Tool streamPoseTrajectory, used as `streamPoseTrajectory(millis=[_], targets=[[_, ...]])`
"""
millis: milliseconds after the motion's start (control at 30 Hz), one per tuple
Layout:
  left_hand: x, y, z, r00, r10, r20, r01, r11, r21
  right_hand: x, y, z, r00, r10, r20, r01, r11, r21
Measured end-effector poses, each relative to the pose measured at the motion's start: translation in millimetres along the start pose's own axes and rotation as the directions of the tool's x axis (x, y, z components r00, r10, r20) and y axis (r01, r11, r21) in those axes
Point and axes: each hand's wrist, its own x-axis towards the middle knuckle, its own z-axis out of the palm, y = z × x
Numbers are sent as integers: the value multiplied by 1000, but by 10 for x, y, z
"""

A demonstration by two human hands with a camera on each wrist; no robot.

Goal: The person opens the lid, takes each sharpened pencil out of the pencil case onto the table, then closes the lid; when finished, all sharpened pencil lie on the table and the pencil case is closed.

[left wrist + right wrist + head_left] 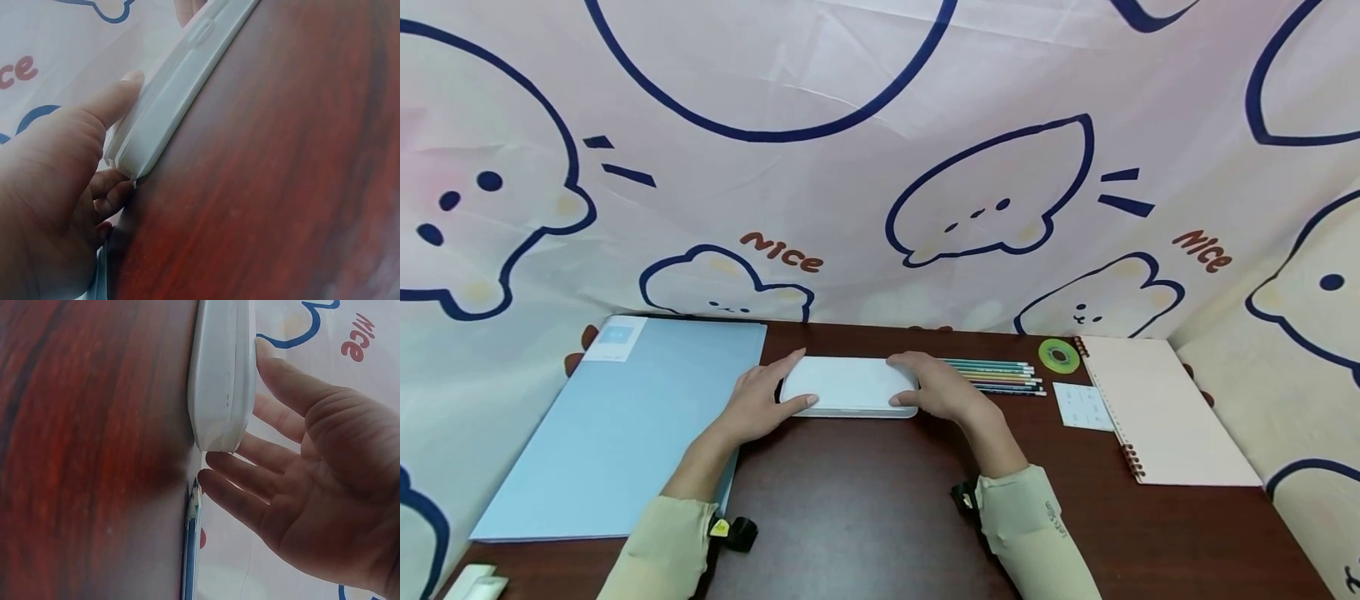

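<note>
A flat white pencil case lies lengthwise on the dark table, its lid down. My left hand holds its left end, with the thumb along the near edge and the other fingers at the far and end sides. At the opposite end my right hand holds it the same way, thumb on the near corner of the lid. The left wrist view shows the case's long front side with a small latch. In the right wrist view the fingers reach round the case's rounded end. Several pencils lie just right of the case.
A large light-blue folder covers the table's left side. To the right are a green roll of tape, a small white card and a spiral notebook. White and pale-green objects sit at the near left corner. Printed cloth hangs behind.
</note>
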Motion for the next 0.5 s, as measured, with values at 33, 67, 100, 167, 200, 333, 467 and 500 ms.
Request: streamPoseTrajectory(millis=[33, 67, 100, 167, 200, 333, 467, 500], targets=[[-3, -6, -3, 1000, -5, 2, 5, 1000, -1, 0, -5, 5, 1000, -1, 2, 1, 1000, 4], [-6, -13, -5, 1000, -8, 4, 8, 1000, 0, 0, -10, 9, 1000, -1, 6, 1, 1000, 5], [-6, -19, -8, 1000, -11, 5, 11, 1000, 0, 0, -13, 10, 1000, -2, 9, 1, 1000, 7], [-6, -25, -10, 1000, -13, 4, 13, 1000, 2, 2, -16, 5, 1000, -5, 14, 5, 1000, 11], [-4, -25, -8, 1000, -11, 3, 11, 1000, 2, 2, -13, 1, 1000, -8, 15, 8, 1000, 12], [1, -9, 0, 1000, 2, 3, -2, 1000, 2, -5, 22, -11, 999, -33, 19, 33, 999, -5], [-6, 17, -1, 1000, 0, 14, 0, 1000, 3, -32, 71, -12, 998, -57, 38, 58, 998, -24], [-9, 25, -4, 1000, 0, 20, 0, 1000, 3, -48, 81, -21, 998, -54, 44, 55, 998, -24]])
